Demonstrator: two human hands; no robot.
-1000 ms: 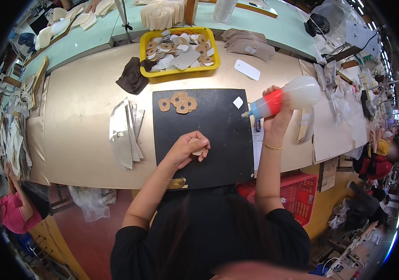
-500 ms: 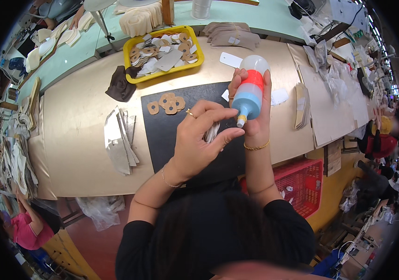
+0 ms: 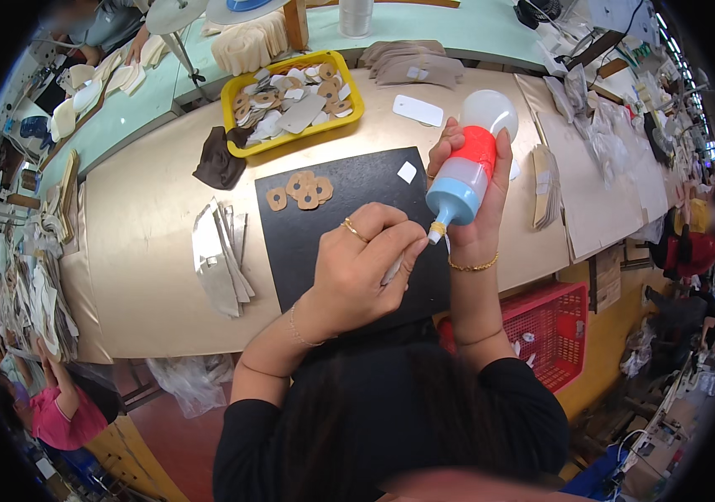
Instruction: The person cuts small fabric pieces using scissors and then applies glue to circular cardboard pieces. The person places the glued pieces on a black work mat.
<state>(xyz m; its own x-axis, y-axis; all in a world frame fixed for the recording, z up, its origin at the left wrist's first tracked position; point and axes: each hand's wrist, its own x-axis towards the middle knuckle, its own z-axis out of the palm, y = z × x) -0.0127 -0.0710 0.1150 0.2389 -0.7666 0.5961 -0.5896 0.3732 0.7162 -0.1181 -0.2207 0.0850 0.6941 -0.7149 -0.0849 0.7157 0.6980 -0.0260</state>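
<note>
In my right hand (image 3: pixel 479 222) is a squeeze bottle (image 3: pixel 476 145), clear with a red band and a light blue cap. It is tilted, its white-tipped nozzle pointing down toward my left hand. My left hand (image 3: pixel 366 263) is closed, thumb and forefinger together close by the nozzle tip. Inside its curled fingers is a small stack of thin pale pieces (image 3: pixel 393 269), mostly hidden. Under the hands lies a black mat (image 3: pixel 353 181). Several brown pieces with dark centres (image 3: pixel 308 191) rest at its far left, and one small white piece (image 3: pixel 407 172) at its far right.
A yellow tray (image 3: pixel 296 138) of brown, white and grey pieces stands beyond the mat, beside a dark cloth (image 3: pixel 220 159). Grey strips (image 3: pixel 218 258) lie left, more strips (image 3: pixel 545 186) right, and a white card (image 3: pixel 418 110) behind. A red crate (image 3: pixel 560 339) sits below the table's right edge.
The bottle has moved right, uncovering the white piece on the mat. My left fingers, spread apart around the nozzle before, have closed together.
</note>
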